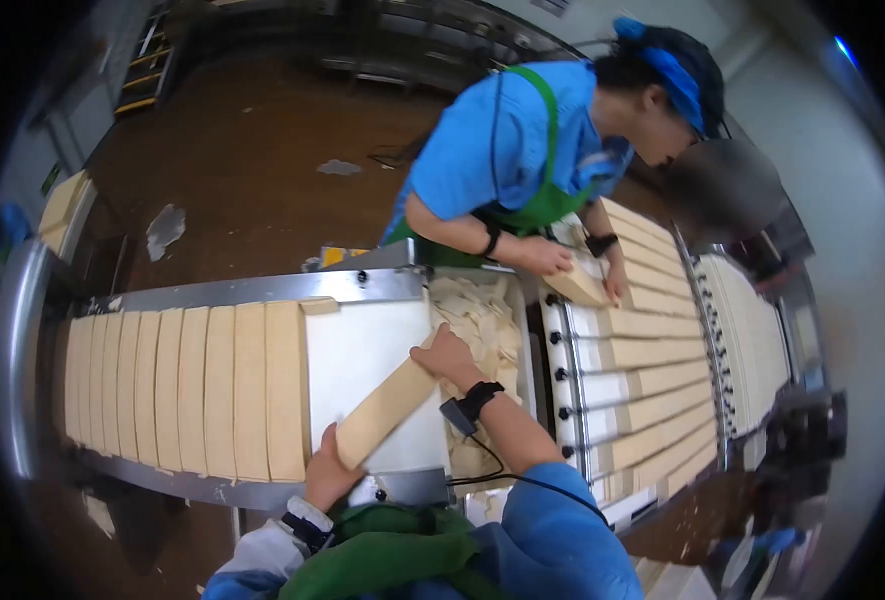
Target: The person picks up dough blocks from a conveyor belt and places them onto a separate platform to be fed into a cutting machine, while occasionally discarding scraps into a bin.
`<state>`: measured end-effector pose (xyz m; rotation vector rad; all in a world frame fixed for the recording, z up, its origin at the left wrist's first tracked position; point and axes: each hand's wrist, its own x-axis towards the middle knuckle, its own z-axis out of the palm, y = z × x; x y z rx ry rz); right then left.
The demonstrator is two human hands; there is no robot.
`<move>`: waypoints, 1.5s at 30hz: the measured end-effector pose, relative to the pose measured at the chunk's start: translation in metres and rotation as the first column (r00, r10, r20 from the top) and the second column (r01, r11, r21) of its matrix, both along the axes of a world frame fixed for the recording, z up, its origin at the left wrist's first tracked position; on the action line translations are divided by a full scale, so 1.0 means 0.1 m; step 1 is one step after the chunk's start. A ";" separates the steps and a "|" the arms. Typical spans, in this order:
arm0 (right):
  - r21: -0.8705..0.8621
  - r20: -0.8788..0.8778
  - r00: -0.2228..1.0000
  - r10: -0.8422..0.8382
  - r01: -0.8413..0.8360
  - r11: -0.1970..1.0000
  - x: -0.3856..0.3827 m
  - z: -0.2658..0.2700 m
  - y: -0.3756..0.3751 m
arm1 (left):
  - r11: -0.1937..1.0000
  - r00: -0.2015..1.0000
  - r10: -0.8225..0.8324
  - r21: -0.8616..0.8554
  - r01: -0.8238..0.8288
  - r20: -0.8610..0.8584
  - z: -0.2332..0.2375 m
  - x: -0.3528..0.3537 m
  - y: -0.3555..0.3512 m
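A long, pale, dough-like slab (387,412) is held slantwise over the white belt (347,350). My left hand (330,475) grips its near end, and my right hand (447,358) has its fingers closed round the far end, close to the scrap bin. To the left, a row of similar slabs (202,390) lies side by side on the same belt. Beyond the right hand, the bin (529,390) holds many crumpled pale scraps (477,312).
Across from me a person in a blue shirt and green apron (547,120) holds another slab (576,286) with both hands. More slabs (657,375) lie in lanes on the right-hand conveyor. A metal rail (262,292) edges the left belt. Scraps (166,228) lie on the brown floor.
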<state>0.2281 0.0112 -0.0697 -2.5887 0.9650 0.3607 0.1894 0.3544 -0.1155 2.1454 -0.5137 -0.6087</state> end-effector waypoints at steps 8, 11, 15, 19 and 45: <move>-0.053 0.011 0.948 0.319 -0.318 0.947 -1.31 -0.01 0.11 | 0.928 0.975 -0.156 0.360 0.091 0.157 -0.14 0.13 -0.20; -0.106 0.122 0.974 0.188 -0.176 0.979 -1.62 -0.06 0.18 | 0.936 0.986 -0.116 0.344 0.069 0.118 -0.19 0.12 -0.34; -0.255 0.327 0.943 0.064 0.023 0.967 -2.35 0.44 0.04 | 0.961 0.954 -0.209 0.225 0.160 0.213 0.21 -0.14 -0.90; -0.292 0.384 0.904 -0.189 0.313 0.904 -3.62 0.98 -0.44 | 0.852 0.835 -0.491 -0.063 0.520 0.249 0.96 -0.72 -1.76; -0.427 0.195 0.967 -0.165 0.235 0.873 -7.22 0.83 -1.55 | 0.611 0.176 -0.587 -0.289 0.737 -0.790 0.95 -4.13 -3.43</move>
